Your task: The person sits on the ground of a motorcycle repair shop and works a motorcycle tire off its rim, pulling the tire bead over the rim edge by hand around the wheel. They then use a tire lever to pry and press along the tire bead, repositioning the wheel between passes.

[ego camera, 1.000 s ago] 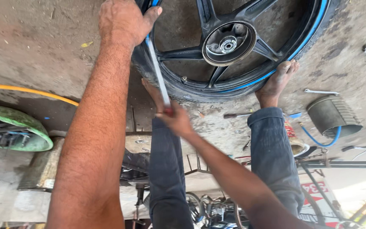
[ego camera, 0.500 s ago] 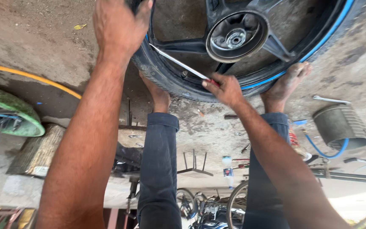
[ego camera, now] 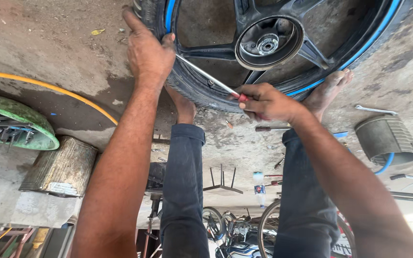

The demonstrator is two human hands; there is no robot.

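Tyre (ego camera: 201, 91) and its black, blue-striped wheel (ego camera: 268, 43) lie flat on the concrete floor (ego camera: 48, 52), at the far edge of our view, with our bare feet braced against the near side of the tyre. We hold a long steel lever (ego camera: 206, 76) with a red grip; its tip disappears at the tyre's bead beside our left hand (ego camera: 149, 55), while our right hand (ego camera: 266, 102) has its fingers curled tight around the grip. Our left hand lies over the tyre's wall, fingers pressed together on the rubber and thumb raised, touching the tyre just above the lever's tip.

We judge the main risk to be the lever slipping out of the bead under load: it could spring towards the left fingers so close to it, or gouge the rim. Our feet also sit near the lever's path.
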